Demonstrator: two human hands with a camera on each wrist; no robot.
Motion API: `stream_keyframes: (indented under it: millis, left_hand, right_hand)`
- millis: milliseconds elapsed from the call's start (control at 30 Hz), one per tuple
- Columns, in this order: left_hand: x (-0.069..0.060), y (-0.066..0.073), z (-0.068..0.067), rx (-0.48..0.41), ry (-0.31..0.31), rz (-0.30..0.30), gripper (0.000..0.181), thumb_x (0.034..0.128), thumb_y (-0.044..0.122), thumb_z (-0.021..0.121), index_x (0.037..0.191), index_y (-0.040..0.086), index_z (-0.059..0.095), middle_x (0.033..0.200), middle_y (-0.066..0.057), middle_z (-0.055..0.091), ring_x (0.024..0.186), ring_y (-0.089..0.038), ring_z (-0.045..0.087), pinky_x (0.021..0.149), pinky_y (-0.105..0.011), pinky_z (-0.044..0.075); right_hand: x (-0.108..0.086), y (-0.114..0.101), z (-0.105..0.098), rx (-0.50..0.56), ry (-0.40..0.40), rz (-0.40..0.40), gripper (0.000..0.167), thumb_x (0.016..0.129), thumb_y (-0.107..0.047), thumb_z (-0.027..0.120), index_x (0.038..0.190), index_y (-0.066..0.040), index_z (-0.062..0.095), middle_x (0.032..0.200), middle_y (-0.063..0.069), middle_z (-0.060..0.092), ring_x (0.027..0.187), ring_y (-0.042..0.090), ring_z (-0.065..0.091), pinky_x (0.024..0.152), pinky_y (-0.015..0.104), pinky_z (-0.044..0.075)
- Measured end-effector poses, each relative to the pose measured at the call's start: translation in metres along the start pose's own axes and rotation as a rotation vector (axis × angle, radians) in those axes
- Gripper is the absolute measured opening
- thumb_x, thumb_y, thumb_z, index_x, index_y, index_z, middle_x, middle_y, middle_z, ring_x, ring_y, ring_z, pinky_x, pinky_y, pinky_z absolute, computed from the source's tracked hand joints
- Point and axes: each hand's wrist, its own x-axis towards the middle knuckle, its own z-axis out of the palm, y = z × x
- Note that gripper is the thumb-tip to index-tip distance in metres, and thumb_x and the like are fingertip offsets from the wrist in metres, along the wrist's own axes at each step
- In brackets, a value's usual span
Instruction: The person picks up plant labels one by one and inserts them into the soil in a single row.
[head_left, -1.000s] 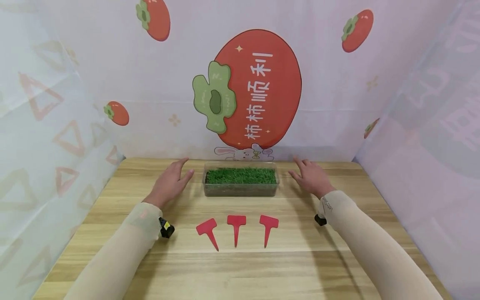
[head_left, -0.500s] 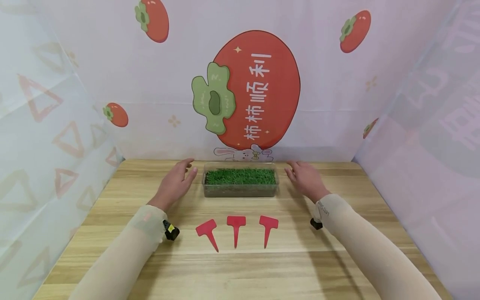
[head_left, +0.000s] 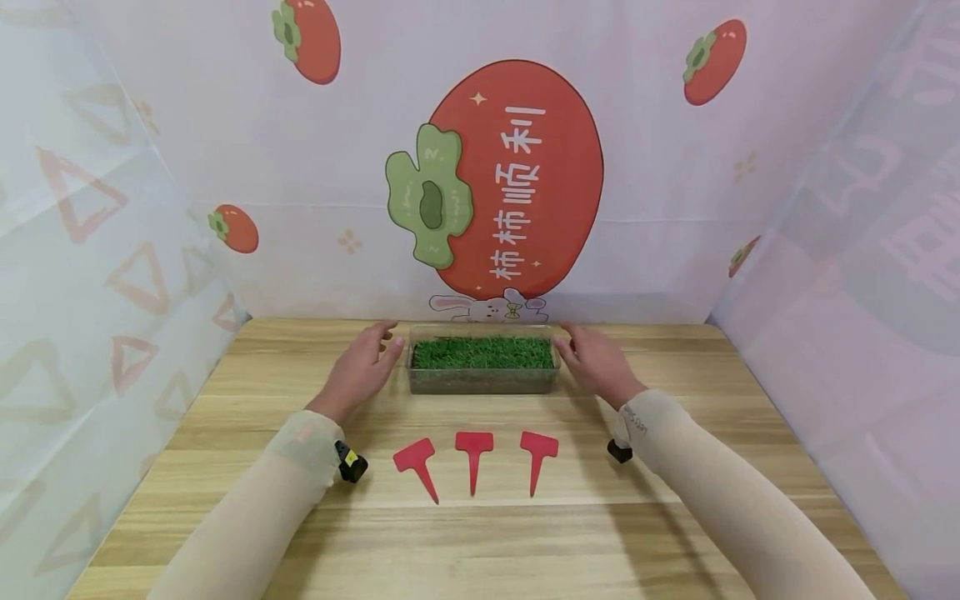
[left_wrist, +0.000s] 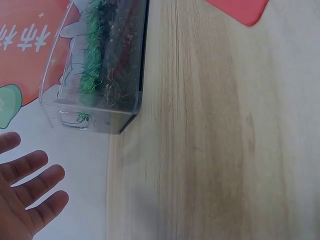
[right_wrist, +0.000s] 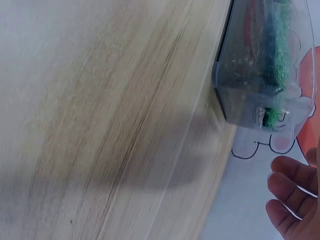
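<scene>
A clear plastic box (head_left: 483,384) stands near the back of the table, holding a strip of green artificial grass (head_left: 483,352). My left hand (head_left: 358,372) is just off its left end, fingers spread; the left wrist view shows a gap between fingers (left_wrist: 47,182) and box. At the right end is my right hand (head_left: 600,367), fingers loosely bent and holding nothing; contact with the box is unclear in the head view, but the right wrist view shows the visible fingers (right_wrist: 286,192) apart from it. Three red T-shaped plant labels (head_left: 474,442) lie in front of the box.
The wood-grain table (head_left: 480,546) meets a white printed cloth backdrop (head_left: 322,250) right behind the box. Similar cloth walls rise on the left and right sides. A small black device (head_left: 350,462) sits at the left wrist, another (head_left: 619,451) at the right.
Both hands have moved inward, closer to the two ends of the box. The box and the red plant labels have stayed in place.
</scene>
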Motion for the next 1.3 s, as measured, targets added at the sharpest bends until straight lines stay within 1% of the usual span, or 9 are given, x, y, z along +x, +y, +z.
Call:
stream_keyframes:
  millis: [233,433,733,867,933,1000,1100,1133,1300]
  left_hand:
    - [0.002,0.004,0.003,-0.032,-0.013,-0.016,0.068,0.1041,0.060,0.029,0.152,0.012,0.039,0.142,-0.017,0.051,0.124,-0.037,0.056,0.101,-0.058,0.046]
    - [0.002,0.007,0.010,-0.054,-0.025,-0.011,0.077,0.1005,0.067,0.028,0.152,0.011,0.039,0.142,-0.016,0.050,0.123,-0.036,0.057,0.101,-0.057,0.047]
    - [0.007,0.008,0.017,-0.011,-0.034,-0.033,0.072,0.1038,0.061,0.023,0.152,0.010,0.038,0.141,-0.016,0.051,0.123,-0.035,0.057,0.102,-0.056,0.046]
    - [0.007,0.012,0.017,-0.012,-0.063,-0.052,0.064,0.1072,0.051,0.027,0.154,0.009,0.034,0.144,-0.018,0.049,0.125,-0.036,0.056,0.102,-0.058,0.045]
    - [0.008,0.014,0.018,-0.009,-0.078,-0.059,0.060,0.1083,0.046,0.030,0.156,0.009,0.030,0.146,-0.018,0.047,0.126,-0.037,0.056,0.103,-0.058,0.044]
    - [0.009,0.014,0.019,0.000,-0.088,-0.061,0.059,0.1086,0.042,0.032,0.158,0.010,0.027,0.147,-0.018,0.046,0.128,-0.037,0.055,0.104,-0.058,0.044]
    - [0.010,0.013,0.021,0.025,-0.102,-0.053,0.060,0.1089,0.040,0.033,0.160,0.010,0.023,0.150,-0.020,0.043,0.131,-0.037,0.052,0.105,-0.059,0.042]
    - [0.010,0.012,0.022,0.034,-0.105,-0.050,0.060,0.1089,0.040,0.033,0.160,0.010,0.022,0.150,-0.020,0.043,0.133,-0.037,0.050,0.106,-0.059,0.042]
    - [0.011,0.011,0.024,0.072,-0.127,-0.033,0.060,0.1095,0.036,0.031,0.161,0.009,0.017,0.155,-0.022,0.038,0.141,-0.040,0.040,0.112,-0.060,0.035]
  right_hand:
    - [0.002,-0.006,0.005,0.038,0.000,0.008,0.052,0.105,-0.039,0.047,0.149,-0.011,0.046,0.103,0.008,0.068,0.089,0.025,0.065,0.080,0.049,0.055]
    - [0.001,-0.009,0.011,0.059,-0.024,0.016,0.064,0.102,-0.044,0.053,0.153,-0.010,0.037,0.100,0.006,0.064,0.086,0.023,0.063,0.077,0.046,0.054]
    - [0.001,-0.011,0.014,0.037,-0.080,0.032,0.063,0.105,-0.042,0.047,0.157,-0.010,0.030,0.086,0.000,0.062,0.075,0.016,0.059,0.075,0.043,0.053]
    - [0.002,-0.009,0.016,0.058,-0.143,0.043,0.064,0.108,-0.040,0.037,0.162,-0.011,0.018,0.081,0.004,0.059,0.074,0.019,0.057,0.078,0.042,0.048]
    - [0.003,-0.008,0.016,0.062,-0.179,0.039,0.064,0.108,-0.039,0.033,0.163,-0.012,0.011,0.089,0.009,0.062,0.078,0.020,0.057,0.081,0.043,0.046]
    - [0.003,-0.007,0.016,0.069,-0.209,0.039,0.064,0.109,-0.038,0.029,0.163,-0.014,0.005,0.090,0.013,0.061,0.072,0.021,0.052,0.083,0.043,0.044]
    - [0.004,-0.008,0.016,0.084,-0.243,0.040,0.063,0.109,-0.036,0.025,0.162,-0.017,-0.002,0.080,0.011,0.060,0.057,0.018,0.042,0.081,0.043,0.044]
    - [0.004,-0.008,0.016,0.091,-0.256,0.047,0.063,0.109,-0.036,0.024,0.162,-0.018,-0.005,0.071,0.007,0.054,0.052,0.018,0.036,0.079,0.043,0.044]
    - [0.004,-0.009,0.015,0.087,-0.288,0.057,0.063,0.109,-0.034,0.022,0.161,-0.021,-0.011,0.060,0.002,0.046,0.048,0.014,0.030,0.077,0.042,0.045]
